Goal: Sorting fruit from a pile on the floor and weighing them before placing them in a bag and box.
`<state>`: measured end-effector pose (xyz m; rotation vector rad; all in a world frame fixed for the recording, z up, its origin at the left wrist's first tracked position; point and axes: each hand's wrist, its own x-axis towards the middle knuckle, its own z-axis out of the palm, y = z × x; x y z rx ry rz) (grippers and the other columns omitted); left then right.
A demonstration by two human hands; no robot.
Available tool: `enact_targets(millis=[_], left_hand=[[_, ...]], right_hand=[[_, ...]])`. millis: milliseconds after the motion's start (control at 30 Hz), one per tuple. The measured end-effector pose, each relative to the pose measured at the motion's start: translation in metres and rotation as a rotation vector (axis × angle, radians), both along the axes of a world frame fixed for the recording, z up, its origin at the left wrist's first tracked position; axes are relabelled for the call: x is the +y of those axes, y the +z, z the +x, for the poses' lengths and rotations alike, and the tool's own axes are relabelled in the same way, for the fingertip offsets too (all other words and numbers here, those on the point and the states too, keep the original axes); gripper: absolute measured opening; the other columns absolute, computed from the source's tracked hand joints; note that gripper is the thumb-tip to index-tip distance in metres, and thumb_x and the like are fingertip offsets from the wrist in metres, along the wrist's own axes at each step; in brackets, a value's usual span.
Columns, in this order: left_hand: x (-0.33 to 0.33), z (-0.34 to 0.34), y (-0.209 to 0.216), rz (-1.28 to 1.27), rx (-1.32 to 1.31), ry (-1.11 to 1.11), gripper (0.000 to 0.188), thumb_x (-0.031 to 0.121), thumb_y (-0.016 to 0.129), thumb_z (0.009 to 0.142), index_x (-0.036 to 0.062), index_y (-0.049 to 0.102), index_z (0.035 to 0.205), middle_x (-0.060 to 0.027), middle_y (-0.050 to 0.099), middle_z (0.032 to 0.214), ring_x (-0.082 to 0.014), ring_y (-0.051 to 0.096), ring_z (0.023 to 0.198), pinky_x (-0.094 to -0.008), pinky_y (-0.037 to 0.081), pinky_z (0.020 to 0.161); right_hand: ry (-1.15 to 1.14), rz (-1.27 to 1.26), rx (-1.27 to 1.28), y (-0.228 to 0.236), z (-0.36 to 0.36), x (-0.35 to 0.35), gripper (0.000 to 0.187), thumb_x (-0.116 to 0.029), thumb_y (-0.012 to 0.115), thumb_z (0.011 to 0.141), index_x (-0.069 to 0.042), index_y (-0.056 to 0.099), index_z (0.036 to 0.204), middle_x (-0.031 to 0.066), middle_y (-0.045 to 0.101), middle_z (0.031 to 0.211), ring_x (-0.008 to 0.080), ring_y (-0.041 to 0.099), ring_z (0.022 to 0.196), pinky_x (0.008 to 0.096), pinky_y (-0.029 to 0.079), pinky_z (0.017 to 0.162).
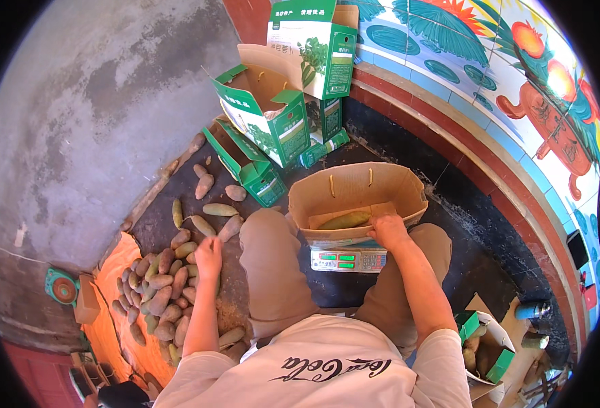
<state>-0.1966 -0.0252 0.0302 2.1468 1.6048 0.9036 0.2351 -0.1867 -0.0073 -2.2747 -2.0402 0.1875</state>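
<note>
A cardboard carry box (306,202) with yellow cord handles stands open on a digital scale (349,260) between my knees. One long green radish (345,220) lies inside it. My right hand (387,232) reaches over the near rim, its fingers curled at the radish's right end. Left of my knee, my left hand (209,256) is over the edge of a heap of green and reddish-brown radishes (162,299). Its fingers are curled, and what they hold, if anything, is hidden. Just beyond that hand lies a loose radish (203,225).
Several green and white cartons stand ahead, among them an open tall carton (272,119) and a narrow open carton (249,166). An open green box (485,350) of radishes is at lower right, near a blue cylinder (532,311). The tiled wall (449,61) curves along the right.
</note>
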Motion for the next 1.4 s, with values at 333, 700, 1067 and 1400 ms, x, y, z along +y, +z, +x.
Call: enact_targets(millis=[333, 700, 1067, 1400], left_hand=[[-0.081, -0.171, -0.223, -0.625, 0.795, -0.005, 0.032, 0.029, 0.046, 0.083, 0.0063, 0.066, 0.093, -0.0181, 0.063, 0.099, -0.0334, 0.061, 0.092, -0.0426, 0.049, 0.079], [-0.19, -0.2, -0.288, -1.063, 0.657, 0.228, 0.038, 0.033, 0.047, 0.082, 0.01, 0.063, 0.107, -0.0147, 0.059, 0.114, -0.0292, 0.055, 0.109, -0.0383, 0.043, 0.092], [-0.226, -0.182, -0.245, -1.3, 0.804, 0.176, 0.039, 0.029, 0.056, 0.08, 0.0188, 0.058, 0.118, -0.0105, 0.051, 0.127, -0.0289, 0.045, 0.121, -0.0432, 0.039, 0.097], [-0.252, -0.193, -0.217, -1.201, 0.909, 0.372, 0.058, 0.029, 0.067, 0.075, 0.0259, 0.043, 0.128, -0.0031, 0.02, 0.145, -0.0337, 0.025, 0.131, -0.0535, 0.037, 0.095]], right_hand=[[-0.022, -0.101, -0.031, 0.009, -0.006, 0.001, 0.027, -0.032, 0.063, 0.077, -0.008, 0.064, 0.089, 0.0103, 0.065, 0.09, 0.0265, 0.062, 0.088, 0.0392, 0.046, 0.076], [-0.024, 0.021, -0.019, 0.001, -0.005, 0.0, 0.027, -0.03, 0.069, 0.07, -0.007, 0.063, 0.082, 0.0129, 0.064, 0.077, 0.0288, 0.061, 0.08, 0.0397, 0.046, 0.073], [0.001, 0.066, -0.013, 0.002, -0.004, -0.002, 0.026, -0.028, 0.071, 0.068, -0.007, 0.064, 0.081, 0.0131, 0.064, 0.078, 0.0286, 0.06, 0.08, 0.039, 0.047, 0.074], [0.0, 0.077, -0.017, 0.002, -0.004, -0.004, 0.027, -0.026, 0.072, 0.066, -0.006, 0.063, 0.081, 0.0128, 0.063, 0.077, 0.0303, 0.059, 0.079, 0.0398, 0.047, 0.072]])
